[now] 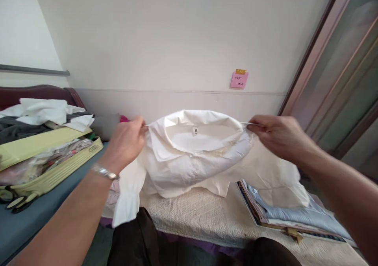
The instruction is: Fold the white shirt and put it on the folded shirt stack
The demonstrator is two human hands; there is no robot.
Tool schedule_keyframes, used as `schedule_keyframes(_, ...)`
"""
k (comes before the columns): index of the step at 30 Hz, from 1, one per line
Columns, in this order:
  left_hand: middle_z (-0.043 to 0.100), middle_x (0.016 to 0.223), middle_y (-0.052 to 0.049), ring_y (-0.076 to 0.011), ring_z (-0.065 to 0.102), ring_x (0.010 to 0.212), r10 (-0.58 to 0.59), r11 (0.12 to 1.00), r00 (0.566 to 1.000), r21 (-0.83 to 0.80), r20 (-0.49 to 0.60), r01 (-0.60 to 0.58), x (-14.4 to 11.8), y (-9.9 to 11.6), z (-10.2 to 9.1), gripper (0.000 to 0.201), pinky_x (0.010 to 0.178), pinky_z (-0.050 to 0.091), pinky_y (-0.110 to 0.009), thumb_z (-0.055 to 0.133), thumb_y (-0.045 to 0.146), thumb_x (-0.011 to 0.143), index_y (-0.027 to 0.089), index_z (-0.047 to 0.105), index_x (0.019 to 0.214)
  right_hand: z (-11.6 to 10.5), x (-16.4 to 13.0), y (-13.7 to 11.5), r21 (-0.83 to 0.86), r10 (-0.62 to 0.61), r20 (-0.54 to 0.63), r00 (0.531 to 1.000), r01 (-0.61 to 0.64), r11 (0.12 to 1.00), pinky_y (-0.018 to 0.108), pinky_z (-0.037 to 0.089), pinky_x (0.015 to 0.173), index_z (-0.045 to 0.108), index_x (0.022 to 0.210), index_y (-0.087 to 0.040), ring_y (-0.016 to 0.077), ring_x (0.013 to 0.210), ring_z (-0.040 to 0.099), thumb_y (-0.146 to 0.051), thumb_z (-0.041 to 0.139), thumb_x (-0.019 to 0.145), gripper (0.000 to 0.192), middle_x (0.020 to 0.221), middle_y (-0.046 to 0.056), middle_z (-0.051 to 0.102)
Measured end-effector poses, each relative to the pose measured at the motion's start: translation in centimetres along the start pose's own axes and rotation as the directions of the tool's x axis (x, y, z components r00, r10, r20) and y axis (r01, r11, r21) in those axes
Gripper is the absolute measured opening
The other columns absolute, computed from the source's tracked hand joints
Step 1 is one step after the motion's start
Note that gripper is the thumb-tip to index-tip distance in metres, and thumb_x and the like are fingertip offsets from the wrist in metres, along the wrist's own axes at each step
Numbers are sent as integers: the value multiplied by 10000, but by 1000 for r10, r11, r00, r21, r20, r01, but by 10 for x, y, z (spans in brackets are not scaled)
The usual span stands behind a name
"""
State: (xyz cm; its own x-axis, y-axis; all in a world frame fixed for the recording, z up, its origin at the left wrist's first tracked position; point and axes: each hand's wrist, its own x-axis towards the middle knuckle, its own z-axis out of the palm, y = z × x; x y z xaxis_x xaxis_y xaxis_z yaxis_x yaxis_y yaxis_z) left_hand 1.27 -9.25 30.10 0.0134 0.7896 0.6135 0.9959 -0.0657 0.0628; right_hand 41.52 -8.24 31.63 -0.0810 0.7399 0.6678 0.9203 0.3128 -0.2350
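A white collared blouse [189,165] hangs in the air, stretched sideways between my two hands, with its neck opening facing me. A small label [195,131] shows inside the back of the neck. My left hand [126,142] is closed on a thin pulled-out bit at the blouse's left side. On the other side, my right hand [276,134] pinches the blouse near its right shoulder, thumb and fingers together. One sleeve [128,193] dangles below my left hand; the other sleeve [276,181] spreads beneath my right wrist.
Below lies a cream textured cover [195,215]. Folded clothes [292,211] are stacked at the right. To the left, a yellow storage bin [53,183] holds packed items, with white cloth [44,110] above it. A pink note [239,80] is taped to the wall. My knees are at the bottom.
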Motion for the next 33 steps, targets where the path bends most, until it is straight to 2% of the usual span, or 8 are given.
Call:
schedule_keyframes(5, 719, 1019, -174, -285, 676, 978, 107, 991, 994, -78, 18, -105, 106, 22, 92, 215, 834, 450, -344, 425, 202, 1014, 121, 604, 1102, 71, 90, 41, -290, -8, 50, 999, 22, 957, 304, 368, 697, 673, 861, -157, 191, 760, 551, -121, 489, 907, 193, 897, 102, 670)
schedule_keyframes(9, 706, 1012, -182, -306, 670, 970, 90, 991, 974, -80, -209, -109, 182, 33, 85, 179, 826, 460, -368, 440, 145, 987, 129, 586, 1090, 47, 159, 44, -318, -45, -174, 984, -12, 948, 313, 349, 687, 688, 974, -131, 193, 758, 506, -110, 487, 890, 219, 984, 130, 658)
schedule_keyframes(12, 687, 976, -150, -298, 650, 944, 90, 987, 915, -89, -392, -135, 188, 34, 64, 149, 808, 460, -370, 427, 142, 989, 160, 566, 1040, 20, 161, 39, -318, -115, -324, 939, 7, 948, 322, 329, 685, 690, 958, -129, 176, 732, 461, -161, 469, 930, 224, 942, 123, 643)
schedule_keyframes(17, 637, 927, -112, -284, 622, 927, 227, 961, 878, -50, -422, -272, 98, 20, 79, 179, 779, 464, -364, 377, 158, 1014, 201, 529, 929, 36, 65, 47, -293, -229, -338, 913, 129, 947, 314, 319, 653, 647, 883, -184, 190, 707, 503, -209, 475, 947, 186, 831, 71, 622)
schedule_keyframes(23, 629, 1188, -157, -293, 614, 1153, 276, 952, 961, -132, -25, -277, -37, -15, 198, 200, 893, 507, -393, 402, 52, 943, 209, 526, 950, 150, -91, 71, -73, -189, 66, 980, 194, 978, 305, 435, 776, 622, 903, -201, 220, 913, 597, -162, 432, 982, 209, 960, 90, 643)
schedule_keyframes(27, 675, 1035, -120, -256, 476, 1390, 329, 937, 894, -225, 303, -269, -106, -31, 269, 380, 1067, 459, -406, 381, -98, 808, 214, 563, 927, 222, -179, 86, -103, -47, 359, 932, 90, 991, 297, 433, 826, 617, 882, -191, 218, 982, 597, -58, 434, 938, 232, 979, 85, 644)
schedule_keyframes(30, 677, 950, -88, -269, 487, 1369, 350, 932, 819, -259, 455, -254, -140, -29, 281, 406, 1113, 425, -458, 427, -122, 715, 214, 583, 883, 242, -223, 85, -193, 31, 503, 864, 78, 978, 293, 423, 771, 604, 866, -189, 223, 945, 596, -6, 458, 898, 236, 915, 66, 632)
schedule_keyframes(33, 650, 1148, -109, -289, 447, 1380, 406, 900, 824, -328, 396, -286, -161, -13, 265, 407, 1141, 385, -500, 457, -82, 741, 208, 599, 988, 235, -245, 66, -248, 55, 458, 887, 68, 966, 320, 426, 819, 597, 930, -178, 244, 1001, 570, 35, 477, 849, 258, 993, 91, 628)
